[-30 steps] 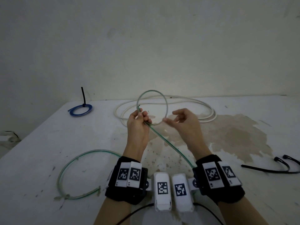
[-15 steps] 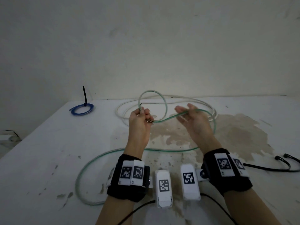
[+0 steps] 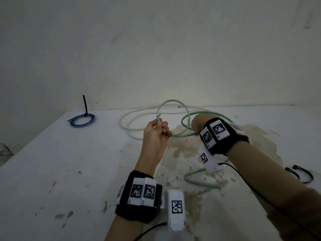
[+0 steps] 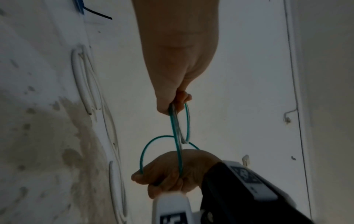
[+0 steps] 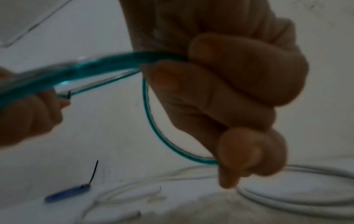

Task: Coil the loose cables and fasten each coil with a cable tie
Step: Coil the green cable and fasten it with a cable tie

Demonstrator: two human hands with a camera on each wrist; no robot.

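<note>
A translucent green cable (image 3: 173, 101) is partly coiled above the white table (image 3: 69, 162). My left hand (image 3: 160, 126) pinches the coil's crossing, with one upright loop above it and the cable's dark tip (image 3: 159, 116) beside it. My right hand (image 3: 196, 125), turned palm away, grips a second, wider loop (image 3: 186, 117) just to the right. In the right wrist view its fingers (image 5: 229, 84) curl round the green cable (image 5: 95, 65). In the left wrist view the green cable (image 4: 177, 136) runs between both hands. Its loose tail (image 3: 194, 178) lies on the table below my right wrist.
A loose white cable (image 3: 132, 119) lies in wide loops behind the hands. A blue coil (image 3: 81, 119), tied with an upright black tie, sits at the far left. Black cable ties (image 3: 298, 173) lie at the right edge. A brown stain (image 3: 182, 148) covers the table's middle.
My right hand has swung up and over with the green cable, laying a second loop beside the first. The tail has been drawn from the table's left side to under my right wrist.
</note>
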